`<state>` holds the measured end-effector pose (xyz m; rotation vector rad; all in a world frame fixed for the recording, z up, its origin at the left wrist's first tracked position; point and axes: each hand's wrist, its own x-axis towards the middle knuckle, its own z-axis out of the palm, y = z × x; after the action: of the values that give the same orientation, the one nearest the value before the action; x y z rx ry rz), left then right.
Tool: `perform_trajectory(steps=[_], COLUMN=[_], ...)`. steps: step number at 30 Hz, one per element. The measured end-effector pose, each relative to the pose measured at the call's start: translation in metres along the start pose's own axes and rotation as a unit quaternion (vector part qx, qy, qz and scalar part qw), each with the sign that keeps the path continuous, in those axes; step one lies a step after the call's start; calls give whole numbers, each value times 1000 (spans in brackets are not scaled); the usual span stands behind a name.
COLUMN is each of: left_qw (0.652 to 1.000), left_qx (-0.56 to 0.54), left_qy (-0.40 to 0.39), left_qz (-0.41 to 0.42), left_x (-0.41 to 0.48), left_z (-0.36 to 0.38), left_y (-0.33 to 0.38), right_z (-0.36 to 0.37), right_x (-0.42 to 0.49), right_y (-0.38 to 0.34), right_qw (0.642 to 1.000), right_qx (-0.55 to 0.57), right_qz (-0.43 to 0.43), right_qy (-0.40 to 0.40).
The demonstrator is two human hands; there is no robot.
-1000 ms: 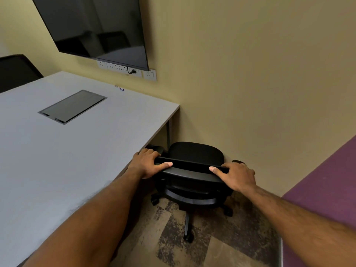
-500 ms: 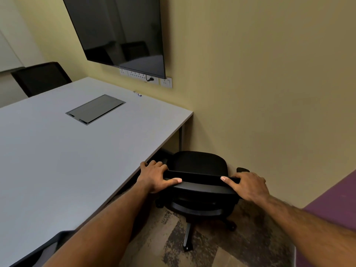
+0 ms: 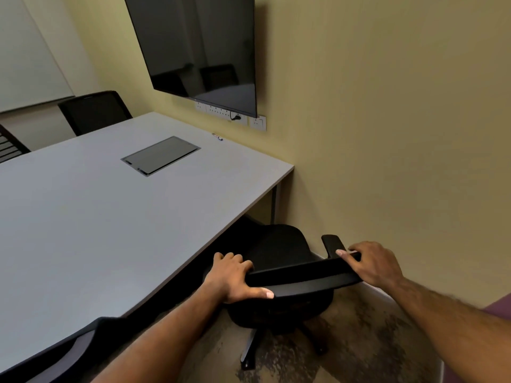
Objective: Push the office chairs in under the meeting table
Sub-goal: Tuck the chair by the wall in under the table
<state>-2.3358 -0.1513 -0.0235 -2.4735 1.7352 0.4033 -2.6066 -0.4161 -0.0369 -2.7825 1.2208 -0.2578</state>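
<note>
A black office chair [image 3: 279,250] stands at the grey meeting table's [image 3: 96,222] right edge, near the yellow wall. Its seat front reaches under the tabletop edge, and its right armrest [image 3: 333,242] is close to the wall. My left hand [image 3: 233,277] grips the left end of the chair's backrest top [image 3: 301,275]. My right hand [image 3: 373,265] grips the right end. The backrest is turned so its right end sits farther from me. The wheeled base [image 3: 250,352] shows below on the carpet.
Another chair's backrest [image 3: 69,352] pokes up at the table's near edge, bottom left. Two more black chairs [image 3: 95,111] stand at the far side. A wall screen [image 3: 199,48] hangs over sockets [image 3: 235,117]. A grey cable hatch [image 3: 160,156] is set in the tabletop.
The chair has rotated, its right end swinging away from me toward the wall. My view has shifted right and back, bringing the far chairs and a near chair's backrest into sight.
</note>
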Motion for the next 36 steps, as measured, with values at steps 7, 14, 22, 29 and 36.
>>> perform_trajectory(steps=[7,14,22,29,36], left_qw=[996,974,955,949,943], left_qx=[-65,-195,-232,-254,-263], left_qy=[13,14,58,62,86], left_qz=[-65,-117,-174,-176,-187], left_x=[-19,-18,-15,3,23], left_z=[13,6,-2,-6,-7], left_y=[0,-7,-14,-23,-32], right_z=[18,23,29,40,46], right_x=[29,72,94,116,151], right_y=[-12,-28,-64,-76,-84], right_qw=[988,991,991,996,998], right_qx=[144,129,99,40,21], right_qz=[-22,-41,-88,-81,-53], right_qy=[52,1,24,-5,-5])
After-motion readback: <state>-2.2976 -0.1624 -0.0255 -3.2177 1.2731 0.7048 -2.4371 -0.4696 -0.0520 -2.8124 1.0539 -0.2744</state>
